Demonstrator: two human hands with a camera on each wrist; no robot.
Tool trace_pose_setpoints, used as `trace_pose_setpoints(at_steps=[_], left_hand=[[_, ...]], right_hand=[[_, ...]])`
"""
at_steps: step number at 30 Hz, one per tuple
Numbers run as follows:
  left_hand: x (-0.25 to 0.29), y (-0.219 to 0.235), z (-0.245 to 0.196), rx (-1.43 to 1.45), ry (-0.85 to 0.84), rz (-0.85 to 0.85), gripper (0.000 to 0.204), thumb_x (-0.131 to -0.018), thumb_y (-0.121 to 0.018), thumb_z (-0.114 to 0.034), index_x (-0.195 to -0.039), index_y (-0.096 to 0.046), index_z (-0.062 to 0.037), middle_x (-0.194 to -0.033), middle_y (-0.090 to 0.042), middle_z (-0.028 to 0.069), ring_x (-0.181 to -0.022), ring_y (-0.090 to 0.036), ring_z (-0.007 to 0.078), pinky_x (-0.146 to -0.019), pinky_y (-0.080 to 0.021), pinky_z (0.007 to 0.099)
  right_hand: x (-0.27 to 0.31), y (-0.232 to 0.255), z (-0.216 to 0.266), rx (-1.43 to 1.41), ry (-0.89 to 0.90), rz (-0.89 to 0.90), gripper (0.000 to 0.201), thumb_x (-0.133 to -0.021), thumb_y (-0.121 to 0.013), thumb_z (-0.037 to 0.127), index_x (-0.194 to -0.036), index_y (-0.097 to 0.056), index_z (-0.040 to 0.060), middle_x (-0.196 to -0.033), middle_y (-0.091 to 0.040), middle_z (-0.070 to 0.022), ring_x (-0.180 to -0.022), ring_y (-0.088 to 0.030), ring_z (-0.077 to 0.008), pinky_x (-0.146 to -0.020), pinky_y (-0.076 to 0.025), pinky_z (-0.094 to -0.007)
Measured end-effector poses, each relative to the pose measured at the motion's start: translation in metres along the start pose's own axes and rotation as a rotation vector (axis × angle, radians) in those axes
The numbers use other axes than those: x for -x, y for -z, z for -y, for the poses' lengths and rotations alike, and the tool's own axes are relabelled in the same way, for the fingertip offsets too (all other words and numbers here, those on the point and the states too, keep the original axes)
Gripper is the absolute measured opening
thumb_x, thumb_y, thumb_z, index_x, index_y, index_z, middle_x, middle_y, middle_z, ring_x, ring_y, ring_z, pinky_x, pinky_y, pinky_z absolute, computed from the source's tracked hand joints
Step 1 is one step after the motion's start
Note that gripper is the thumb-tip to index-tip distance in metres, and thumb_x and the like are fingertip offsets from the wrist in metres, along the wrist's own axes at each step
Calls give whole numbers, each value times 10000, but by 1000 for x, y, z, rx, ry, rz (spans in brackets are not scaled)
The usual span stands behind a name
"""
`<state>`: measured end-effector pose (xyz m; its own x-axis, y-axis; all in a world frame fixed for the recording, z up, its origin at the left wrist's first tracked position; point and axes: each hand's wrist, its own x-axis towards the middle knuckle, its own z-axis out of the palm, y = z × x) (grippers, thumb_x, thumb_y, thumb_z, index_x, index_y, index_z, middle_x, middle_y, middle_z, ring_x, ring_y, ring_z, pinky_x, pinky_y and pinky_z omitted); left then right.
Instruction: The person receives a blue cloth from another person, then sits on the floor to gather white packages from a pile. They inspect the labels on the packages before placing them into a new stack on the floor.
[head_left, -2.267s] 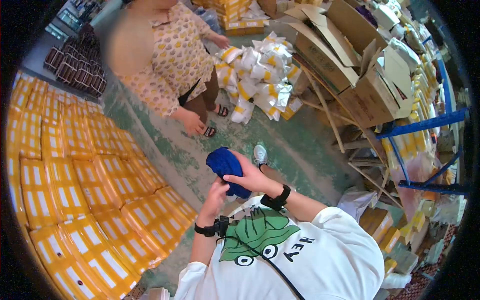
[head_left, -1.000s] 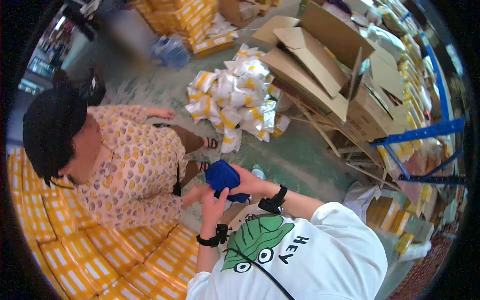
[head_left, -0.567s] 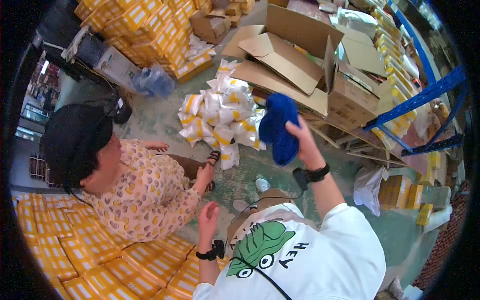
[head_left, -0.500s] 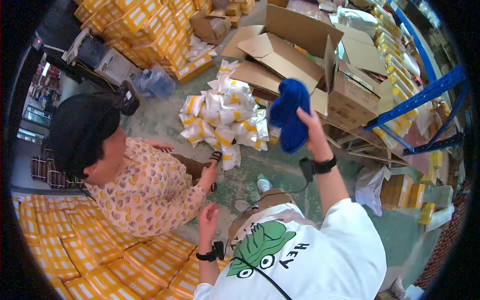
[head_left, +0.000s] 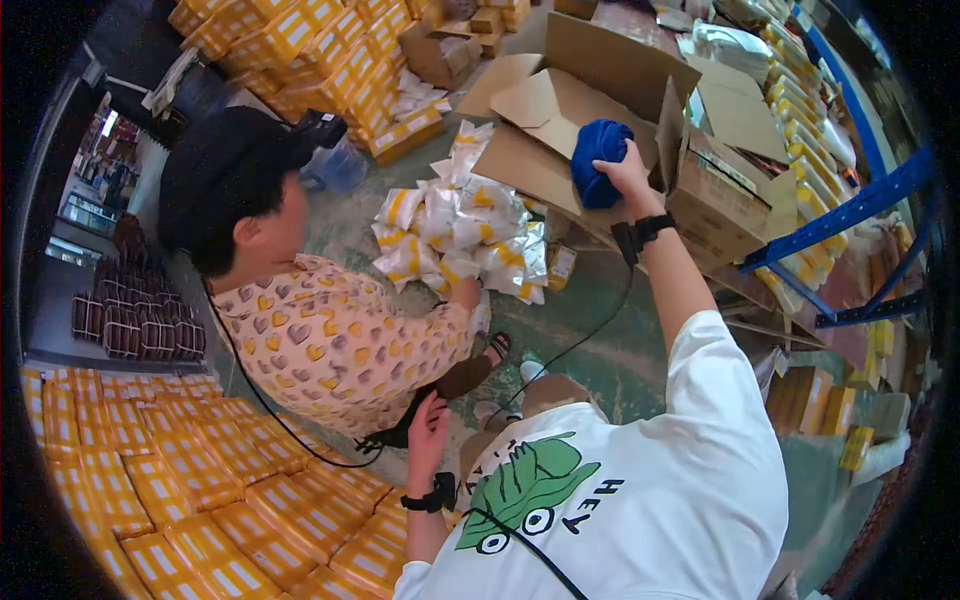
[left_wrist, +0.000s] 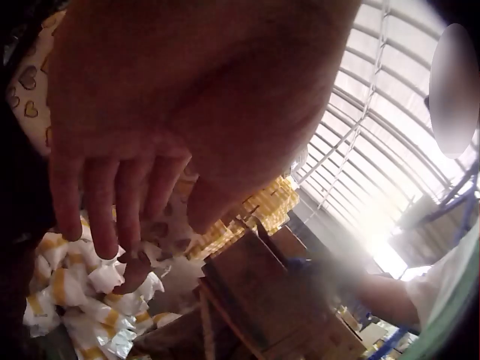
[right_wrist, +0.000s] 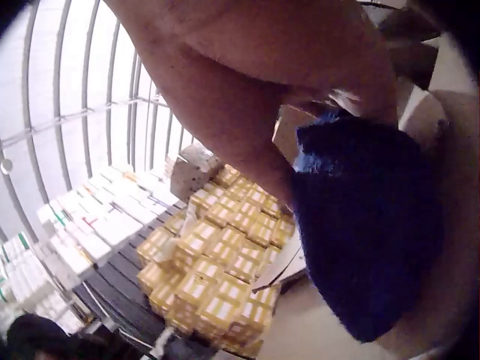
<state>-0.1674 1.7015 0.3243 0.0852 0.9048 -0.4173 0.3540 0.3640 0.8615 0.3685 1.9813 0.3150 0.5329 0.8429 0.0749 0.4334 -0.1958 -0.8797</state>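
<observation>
My right hand (head_left: pixel 622 168) is stretched out over a large open cardboard box (head_left: pixel 560 100) and grips a fuzzy blue bundle (head_left: pixel 598 160), a soft cloth-like thing. The right wrist view shows the same blue bundle (right_wrist: pixel 367 232) held under my palm, with the box's inside below it. My left hand (head_left: pixel 430 420) hangs in front of my chest with loose, straight fingers (left_wrist: pixel 112 202) and holds nothing. It is close to the back of a crouching person (head_left: pixel 330 340) in a heart-patterned top.
A heap of white-and-yellow packets (head_left: pixel 460 230) lies on the floor beside the box. Yellow cartons (head_left: pixel 200 480) cover the lower left and stack at the back (head_left: pixel 300 40). More open cardboard boxes (head_left: pixel 740 190) and a blue shelf frame (head_left: pixel 850 210) stand at the right.
My right hand carried the blue bundle up and away from my chest and out over the open box. My left hand let go and stayed low. The crouching person leaned toward the packets.
</observation>
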Motion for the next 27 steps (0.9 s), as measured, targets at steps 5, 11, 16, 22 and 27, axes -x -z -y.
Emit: trace_pose_setpoints(at_steps=[5,11,16,22,27], left_hand=[[-11,-17,-15,-51,-39,-84,506,-938,-610,-176,-1383,-428,-15,-1285,-558,141,-1127,-564,209,-926,-457,310],[-19,-19,-20,-136,-72,-45,541,-936,-614,-167,-1391,-385,14,-1334,-518,159,-1213,-513,251,-973,-433,343],[-30,-6,12,66,-33,-222,539,-929,-609,-121,-1396,-372,8,-1371,-490,181,-1281,-465,281,-1016,-407,352],[-17,10,27,48,61,-271,504,-939,-605,-147,-1379,-409,3,-1339,-523,184,-1220,-523,266,-988,-442,368],[13,30,31,-2,209,-243,517,-962,-590,-266,-1385,-444,-7,-1376,-501,174,-1278,-480,268,-1056,-402,406]], right_hand=[[25,11,20,372,-60,-91,992,-725,-757,454,-1439,-286,-50,-1376,-421,-308,-1277,-432,-418,-1062,-367,-441],[29,20,1,316,15,-188,950,-775,-711,498,-1437,-296,-42,-1446,-321,-304,-1335,-349,-422,-1094,-317,-459],[61,27,34,373,115,-249,814,-818,-684,468,-1396,-387,-22,-1415,-380,-285,-1310,-386,-415,-1097,-314,-444],[139,8,76,149,547,-203,361,-861,-671,153,-1174,-567,5,-1262,-543,-197,-1201,-489,-370,-1031,-377,-421],[206,-50,59,-94,423,98,213,-885,-632,66,-1090,-603,13,-1138,-589,-144,-1035,-579,-263,-874,-462,-334]])
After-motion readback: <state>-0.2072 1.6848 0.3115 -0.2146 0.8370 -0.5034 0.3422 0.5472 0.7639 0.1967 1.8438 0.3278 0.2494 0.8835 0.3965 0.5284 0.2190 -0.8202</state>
